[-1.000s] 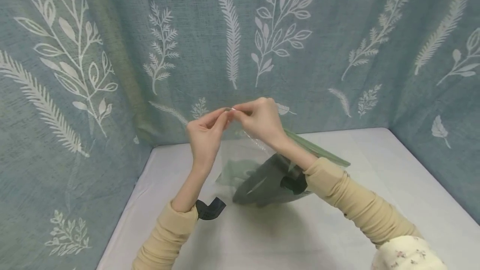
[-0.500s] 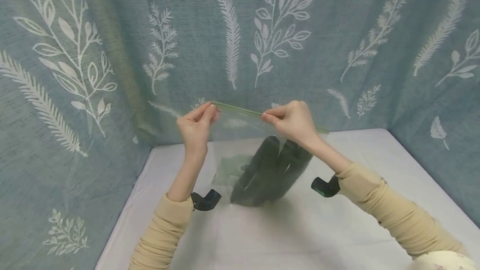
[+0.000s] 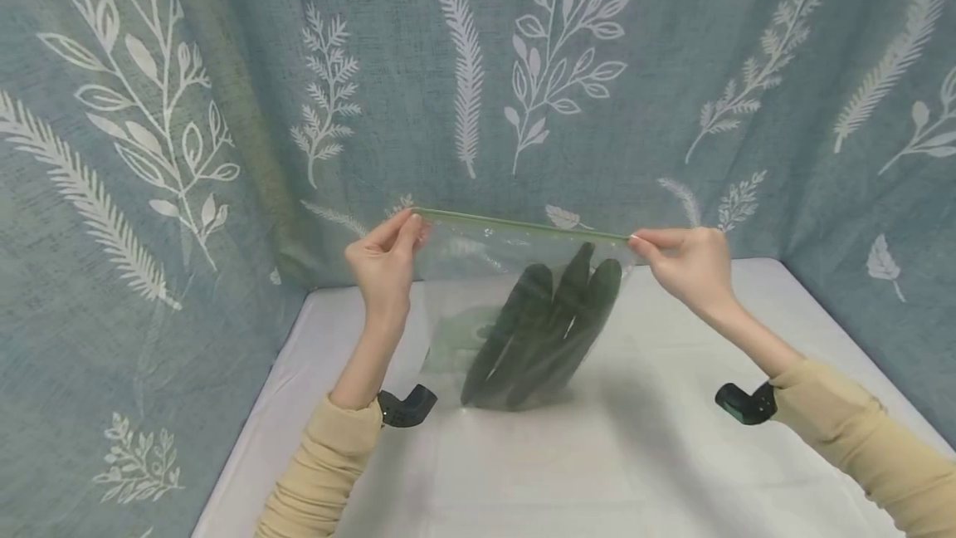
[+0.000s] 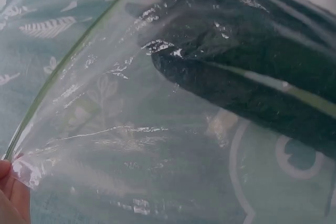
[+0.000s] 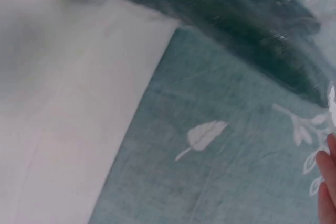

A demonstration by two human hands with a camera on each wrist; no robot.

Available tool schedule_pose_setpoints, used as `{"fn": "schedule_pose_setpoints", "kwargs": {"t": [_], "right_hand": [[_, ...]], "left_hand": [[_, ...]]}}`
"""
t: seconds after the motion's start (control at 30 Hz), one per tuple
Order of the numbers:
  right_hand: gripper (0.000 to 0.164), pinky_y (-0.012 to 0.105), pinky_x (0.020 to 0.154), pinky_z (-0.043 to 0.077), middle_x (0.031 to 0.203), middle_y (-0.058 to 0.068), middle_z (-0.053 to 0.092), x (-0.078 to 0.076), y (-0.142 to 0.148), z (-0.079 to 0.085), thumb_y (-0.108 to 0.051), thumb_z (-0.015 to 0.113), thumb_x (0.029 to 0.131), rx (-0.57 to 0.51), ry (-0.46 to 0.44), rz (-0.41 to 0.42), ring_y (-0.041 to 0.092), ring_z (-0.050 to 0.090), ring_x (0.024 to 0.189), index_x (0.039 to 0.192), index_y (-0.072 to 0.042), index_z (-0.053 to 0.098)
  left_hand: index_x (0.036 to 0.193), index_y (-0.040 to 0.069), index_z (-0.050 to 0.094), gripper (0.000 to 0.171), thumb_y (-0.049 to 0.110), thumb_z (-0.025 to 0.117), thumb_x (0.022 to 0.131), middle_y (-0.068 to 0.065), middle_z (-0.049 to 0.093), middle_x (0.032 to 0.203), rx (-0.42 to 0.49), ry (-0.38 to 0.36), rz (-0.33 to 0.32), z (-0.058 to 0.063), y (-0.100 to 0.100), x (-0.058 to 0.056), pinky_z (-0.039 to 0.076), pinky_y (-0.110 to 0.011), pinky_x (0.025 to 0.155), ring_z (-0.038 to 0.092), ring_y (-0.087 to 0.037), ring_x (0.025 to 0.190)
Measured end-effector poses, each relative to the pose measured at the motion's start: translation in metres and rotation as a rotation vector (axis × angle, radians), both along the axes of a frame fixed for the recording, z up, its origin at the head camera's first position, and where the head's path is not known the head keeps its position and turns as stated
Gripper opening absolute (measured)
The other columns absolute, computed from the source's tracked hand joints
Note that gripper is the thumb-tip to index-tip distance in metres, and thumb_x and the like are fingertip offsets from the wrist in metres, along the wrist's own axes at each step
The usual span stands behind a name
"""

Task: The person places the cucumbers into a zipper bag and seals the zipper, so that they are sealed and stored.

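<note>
A clear zip bag point(image 3: 459, 281) hangs upright between my two hands, its green zip edge point(image 3: 523, 225) stretched almost straight and sloping slightly down to the right. Several dark green cucumbers point(image 3: 515, 330) lean side by side inside it, also seen through the film in the left wrist view. My left hand point(image 3: 382, 272) pinches the left end of the zip edge between thumb and finger. At the other end, my right hand point(image 3: 690, 271) pinches the top right corner. Whether the bag's bottom touches the table cannot be told.
A white-covered table point(image 3: 695, 339) lies under the bag. Blue-green curtains point(image 3: 358, 106) with white leaf prints enclose its back and sides. Each wrist carries a black camera mount, such as the right one point(image 3: 745, 403).
My right hand has slid rightward along the zip edge, from beside the left fingers to the far corner. The bag's top is now spread out; my left hand has shifted slightly left.
</note>
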State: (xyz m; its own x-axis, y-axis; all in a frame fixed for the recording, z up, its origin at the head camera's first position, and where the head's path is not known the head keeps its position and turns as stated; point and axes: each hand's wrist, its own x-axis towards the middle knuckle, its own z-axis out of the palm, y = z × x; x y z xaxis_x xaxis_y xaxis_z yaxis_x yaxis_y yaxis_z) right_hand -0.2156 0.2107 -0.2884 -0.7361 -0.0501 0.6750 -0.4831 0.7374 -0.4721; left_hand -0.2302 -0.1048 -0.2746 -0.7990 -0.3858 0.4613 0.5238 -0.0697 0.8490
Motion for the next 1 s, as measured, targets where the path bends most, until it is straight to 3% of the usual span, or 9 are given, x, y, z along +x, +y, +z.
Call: {"fn": "schedule_pose_setpoints", "kwargs": {"t": [0.1, 0.17, 0.23, 0.33, 0.43, 0.57, 0.77, 0.87, 1.0], "right_hand": [[0.021, 0.011, 0.042, 0.028, 0.089, 0.021, 0.073, 0.000, 0.005, -0.008, -0.015, 0.069, 0.087, -0.094, -0.067, 0.007, -0.015, 0.032, 0.039, 0.097, 0.003, 0.073], [0.029, 0.012, 0.058, 0.042, 0.095, 0.014, 0.074, -0.001, 0.005, -0.012, -0.022, 0.066, 0.089, -0.189, -0.178, 0.031, -0.019, 0.047, 0.056, 0.105, 0.002, 0.071], [0.035, 0.024, 0.083, 0.051, 0.094, 0.000, 0.075, -0.002, 0.005, -0.016, -0.029, 0.064, 0.091, -0.313, -0.311, 0.085, -0.018, 0.056, 0.079, 0.111, 0.000, 0.068], [0.033, 0.043, 0.101, 0.044, 0.090, -0.020, 0.071, -0.002, 0.004, -0.022, -0.031, 0.062, 0.092, -0.491, -0.423, 0.182, -0.009, 0.061, 0.091, 0.110, -0.004, 0.065], [0.021, 0.033, 0.102, 0.044, 0.084, -0.027, 0.070, 0.001, 0.005, -0.027, -0.025, 0.062, 0.092, -0.557, -0.382, 0.240, -0.004, 0.066, 0.090, 0.101, -0.007, 0.066], [0.008, 0.011, 0.086, 0.047, 0.080, -0.022, 0.072, 0.018, 0.007, -0.025, -0.013, 0.062, 0.091, -0.584, -0.243, 0.254, -0.002, 0.069, 0.080, 0.093, -0.010, 0.070], [0.017, 0.018, 0.080, 0.053, 0.072, -0.004, 0.074, 0.050, 0.001, -0.009, 0.008, 0.059, 0.088, -0.823, -0.018, 0.470, 0.007, 0.071, 0.068, 0.091, -0.003, 0.072], [0.021, 0.022, 0.075, 0.055, 0.069, 0.004, 0.073, 0.060, -0.002, -0.003, 0.014, 0.054, 0.088, -0.930, -0.006, 0.615, 0.012, 0.070, 0.063, 0.092, 0.003, 0.071], [0.020, 0.021, 0.087, 0.051, 0.066, -0.003, 0.072, 0.057, -0.004, -0.006, 0.003, 0.056, 0.092, -0.893, -0.296, 0.474, 0.008, 0.069, 0.061, 0.092, -0.008, 0.073]], "left_hand": [[0.105, -0.008, 0.068, 0.022, 0.001, 0.066, 0.085, 0.002, 0.075, 0.077, -0.003, -0.022, 0.006, -0.001, 0.000, 0.001, 0.056, -0.019, 0.069, 0.068, -0.002, 0.065], [0.106, -0.008, 0.068, 0.022, 0.002, 0.066, 0.086, 0.003, 0.075, 0.077, -0.008, -0.015, -0.004, -0.002, 0.000, 0.000, 0.056, -0.020, 0.069, 0.069, -0.003, 0.065], [0.105, -0.010, 0.067, 0.022, 0.002, 0.066, 0.086, 0.008, 0.074, 0.075, -0.018, 0.005, -0.026, -0.002, -0.001, 0.000, 0.056, -0.020, 0.070, 0.069, -0.003, 0.067], [0.105, -0.012, 0.066, 0.023, 0.002, 0.066, 0.087, 0.015, 0.072, 0.072, -0.038, 0.031, -0.074, -0.003, -0.001, 0.000, 0.056, -0.021, 0.071, 0.070, -0.002, 0.068], [0.105, -0.013, 0.066, 0.023, 0.002, 0.066, 0.087, 0.018, 0.072, 0.073, -0.075, 0.056, -0.110, -0.001, -0.001, 0.005, 0.056, -0.022, 0.073, 0.070, -0.001, 0.070], [0.100, -0.013, 0.068, 0.021, 0.001, 0.067, 0.085, 0.018, 0.072, 0.074, -0.168, 0.112, -0.126, 0.005, -0.003, 0.023, 0.056, -0.021, 0.072, 0.070, -0.002, 0.070], [0.094, -0.007, 0.072, 0.013, -0.003, 0.068, 0.083, 0.010, 0.074, 0.075, -0.183, 0.180, -0.198, 0.020, -0.010, 0.064, 0.057, -0.023, 0.068, 0.071, -0.007, 0.070], [0.090, 0.006, 0.075, 0.015, -0.004, 0.067, 0.083, 0.005, 0.074, 0.073, -0.107, 0.091, -0.233, 0.024, -0.014, 0.073, 0.058, -0.027, 0.069, 0.071, -0.009, 0.068], [0.086, 0.013, 0.075, 0.018, -0.003, 0.066, 0.085, 0.006, 0.073, 0.070, -0.034, -0.182, -0.280, 0.013, -0.020, 0.063, 0.058, -0.026, 0.070, 0.070, -0.007, 0.067]]}}
